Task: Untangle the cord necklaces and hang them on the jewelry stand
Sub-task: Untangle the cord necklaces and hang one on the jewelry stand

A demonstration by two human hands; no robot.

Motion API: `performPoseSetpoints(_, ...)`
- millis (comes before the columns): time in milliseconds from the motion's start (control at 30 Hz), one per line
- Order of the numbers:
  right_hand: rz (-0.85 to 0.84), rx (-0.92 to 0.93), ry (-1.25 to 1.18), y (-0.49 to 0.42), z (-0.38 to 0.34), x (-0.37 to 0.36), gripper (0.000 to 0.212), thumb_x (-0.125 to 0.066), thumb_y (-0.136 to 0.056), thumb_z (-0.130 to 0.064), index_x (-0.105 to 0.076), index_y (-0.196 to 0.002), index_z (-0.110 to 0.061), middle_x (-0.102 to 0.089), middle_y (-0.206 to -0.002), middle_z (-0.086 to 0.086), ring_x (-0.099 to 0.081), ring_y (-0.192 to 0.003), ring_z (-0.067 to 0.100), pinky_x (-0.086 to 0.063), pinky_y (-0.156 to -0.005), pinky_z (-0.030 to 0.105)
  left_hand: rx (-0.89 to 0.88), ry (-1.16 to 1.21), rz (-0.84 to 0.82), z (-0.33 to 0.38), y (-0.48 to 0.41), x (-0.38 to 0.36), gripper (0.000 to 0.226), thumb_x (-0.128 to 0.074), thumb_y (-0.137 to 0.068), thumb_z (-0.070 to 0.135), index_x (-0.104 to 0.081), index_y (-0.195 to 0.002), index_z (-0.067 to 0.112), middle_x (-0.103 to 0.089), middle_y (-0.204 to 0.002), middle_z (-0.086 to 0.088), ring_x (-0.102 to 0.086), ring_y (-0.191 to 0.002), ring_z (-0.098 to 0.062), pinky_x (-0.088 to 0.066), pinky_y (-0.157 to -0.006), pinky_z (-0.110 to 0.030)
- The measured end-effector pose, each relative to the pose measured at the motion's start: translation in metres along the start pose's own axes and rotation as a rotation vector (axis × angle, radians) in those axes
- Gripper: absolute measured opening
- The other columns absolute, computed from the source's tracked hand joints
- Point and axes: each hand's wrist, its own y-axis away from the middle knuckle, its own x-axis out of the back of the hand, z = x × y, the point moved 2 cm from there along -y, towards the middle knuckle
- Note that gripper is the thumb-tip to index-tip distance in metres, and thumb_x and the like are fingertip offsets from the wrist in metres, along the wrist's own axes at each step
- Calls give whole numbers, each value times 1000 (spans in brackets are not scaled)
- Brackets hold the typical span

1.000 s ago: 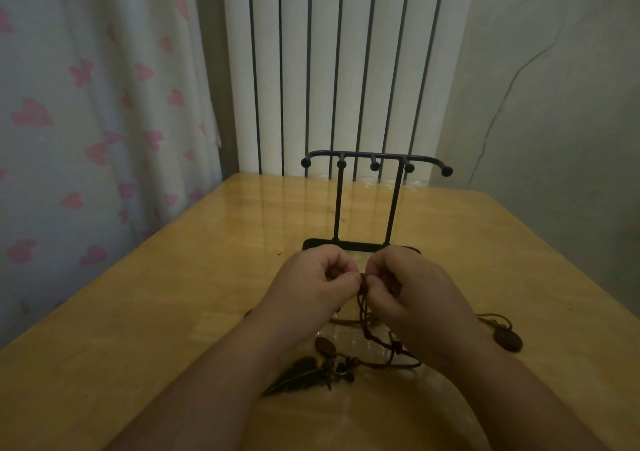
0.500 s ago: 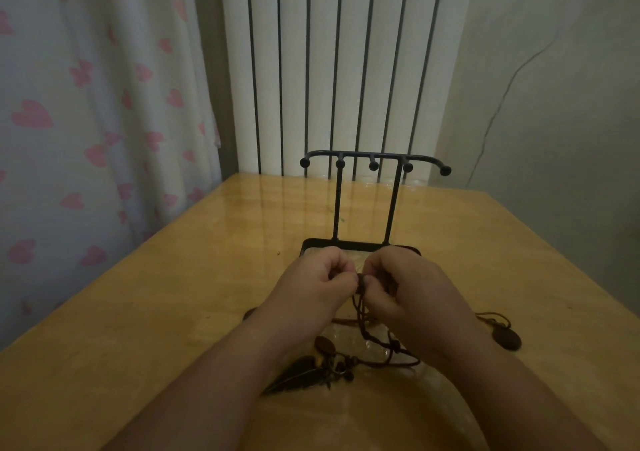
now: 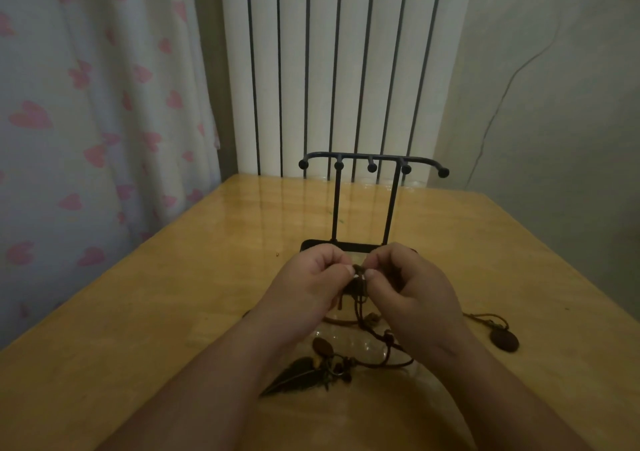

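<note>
Left hand (image 3: 311, 277): pinches the knot (image 3: 358, 272) of cords, thumb against fingertip.
Right hand (image 3: 412, 284): pinches the same knot from the other side, thumbs almost touching.
Change: hardly any in the last second; the knot looks no looser.
Necklaces: cords trail to the table (image 3: 173, 294), with a feather pendant (image 3: 298, 376) below and a round pendant (image 3: 504, 339) off right.
Stand (image 3: 372, 159): just behind the hands, hooks bare, so I'd say untangling goes on.
</note>
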Motion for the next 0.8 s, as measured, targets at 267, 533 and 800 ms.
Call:
performPoseSetpoints(267,-56,22,214,-1,1,2,8,-55,-86,-29,-58,-82,-35,-56,-73,-14,-53,-70,2,-43,-55,17,-81,-229,37,3,1,2,20,-55,-93,17,-59,-75,26,-51,-52,17,-43,-49,3,-34,-47,-13)
performPoseSetpoints(533,-12,-8,110,-1,1,-1,9,-52,-86,-27,-54,-81,-33,-54,-68,-10,-49,-61,2,-40,-50,15,5,-62,45,2,0,-1,28,-52,-94,17,-59,-70,29,-50,-54,14,-43,-55,-8,-35,-54,-27)
performPoseSetpoints(800,-4,67,178,-1,-3,3,7,-55,-84,-33,-60,-85,-37,-57,-71,-19,-55,-71,0,-43,-58,11,-26,-169,37,4,1,1,20,-53,-93,18,-59,-76,26,-51,-51,17,-43,-49,1,-35,-51,-21)
